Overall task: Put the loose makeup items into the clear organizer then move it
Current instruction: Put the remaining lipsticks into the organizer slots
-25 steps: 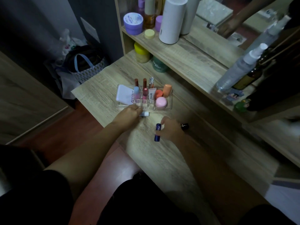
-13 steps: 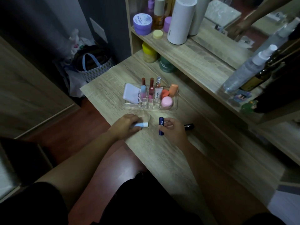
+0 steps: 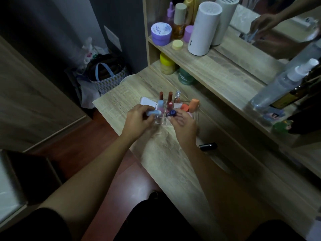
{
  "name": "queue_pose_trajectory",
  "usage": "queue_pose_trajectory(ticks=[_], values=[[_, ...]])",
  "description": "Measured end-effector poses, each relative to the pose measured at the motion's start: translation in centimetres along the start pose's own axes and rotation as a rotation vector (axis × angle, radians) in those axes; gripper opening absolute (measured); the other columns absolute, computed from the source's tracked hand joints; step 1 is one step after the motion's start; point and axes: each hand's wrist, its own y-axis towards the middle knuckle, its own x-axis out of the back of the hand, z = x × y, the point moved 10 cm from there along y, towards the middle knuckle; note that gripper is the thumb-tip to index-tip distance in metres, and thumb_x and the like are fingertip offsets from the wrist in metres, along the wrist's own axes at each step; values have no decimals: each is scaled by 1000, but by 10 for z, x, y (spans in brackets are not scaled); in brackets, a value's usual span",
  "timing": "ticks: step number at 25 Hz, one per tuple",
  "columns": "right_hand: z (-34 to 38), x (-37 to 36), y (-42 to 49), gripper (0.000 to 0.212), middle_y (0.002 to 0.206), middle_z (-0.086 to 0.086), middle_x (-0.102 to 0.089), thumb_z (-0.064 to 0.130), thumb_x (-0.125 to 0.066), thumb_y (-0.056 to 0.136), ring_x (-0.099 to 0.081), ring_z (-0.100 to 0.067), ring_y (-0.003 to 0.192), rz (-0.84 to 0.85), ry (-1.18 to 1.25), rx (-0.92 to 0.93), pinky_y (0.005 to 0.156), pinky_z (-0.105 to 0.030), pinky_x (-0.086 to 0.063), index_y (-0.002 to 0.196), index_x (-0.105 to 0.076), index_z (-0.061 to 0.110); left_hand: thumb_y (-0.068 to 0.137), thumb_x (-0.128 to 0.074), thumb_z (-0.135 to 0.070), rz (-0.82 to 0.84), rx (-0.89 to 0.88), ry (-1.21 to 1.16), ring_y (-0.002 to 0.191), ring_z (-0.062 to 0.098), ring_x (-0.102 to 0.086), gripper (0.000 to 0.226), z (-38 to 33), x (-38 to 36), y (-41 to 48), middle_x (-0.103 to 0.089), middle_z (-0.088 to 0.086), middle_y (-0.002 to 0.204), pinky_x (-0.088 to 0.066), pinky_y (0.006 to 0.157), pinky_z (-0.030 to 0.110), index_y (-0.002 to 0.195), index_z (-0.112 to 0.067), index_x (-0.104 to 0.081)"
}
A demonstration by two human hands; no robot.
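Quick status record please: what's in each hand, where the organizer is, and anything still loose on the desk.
left hand: holds a light blue tube over the organizer's front slots
right hand: holds a dark blue tube at the organizer
organizer: on the desk, partly filled
still loose: black tube on the desk, right of the right arm
organizer moved: not yet

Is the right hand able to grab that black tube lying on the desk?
Probably not right away. The right hand is up at the organizer holding a blue tube. The black tube lies uncovered beside that forearm, so the way looks free once the hand lets go.
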Motion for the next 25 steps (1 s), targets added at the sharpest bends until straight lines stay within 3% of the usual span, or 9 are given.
queue_pose_trajectory(ticks=[3, 6, 10, 12, 18, 25], values=[[1, -3, -1, 34, 96, 6, -67, 1, -73, 77, -68, -7, 85, -38, -4, 34, 72, -8, -53, 110, -65, 6, 78, -67, -10, 68, -41, 37, 81, 29, -63, 24, -5, -14, 4, -68, 17, 91, -50, 76, 36, 101, -4, -65], [-8, -7, 0, 33, 103, -5, -72, 3, -71, 79, -69, -12, 90, -31, -38, 5, 75, -13, -53, 111, -66, 8, 77, -66, -8, 114, 8, 31, 77, 27, -65, 26, 1, -26, 5, -69, 13, 88, -49, 73, 32, 102, -7, -60], [-9, -14, 4, 32, 101, -6, -74, 3, -70, 79, -68, -7, 86, -18, -29, -16, 75, -11, -54, 110, -67, 12, 75, -73, -12, 24, 197, -190, 70, 14, -64, 21, 16, -29, 3, -68, 4, 81, -52, 71, 27, 91, -9, -59], [-9, -16, 3, 33, 101, -7, -74, 2, -70, 78, -69, -11, 87, -28, -21, -23, 77, -18, -55, 109, -68, 12, 76, -74, -13, 0, 224, -209, 71, 16, -66, 17, 19, -32, 2, -70, 6, 80, -53, 73, 28, 88, -9, -63], [-10, -15, -2, 33, 99, -11, -75, 3, -70, 79, -71, -18, 89, -63, -125, 11, 80, -39, -60, 111, -66, 9, 80, -69, -13, -22, 123, -116, 81, 21, -70, 17, 10, -33, 3, -75, 10, 89, -53, 77, 30, 96, -8, -68], [-23, -20, -3, 35, 106, -8, -74, 2, -68, 81, -69, -15, 96, -17, -160, -66, 88, -37, -57, 115, -65, 11, 80, -69, -12, -1, 108, -166, 86, 18, -69, 26, 12, -37, 2, -73, 11, 96, -54, 82, 26, 105, -7, -64]])
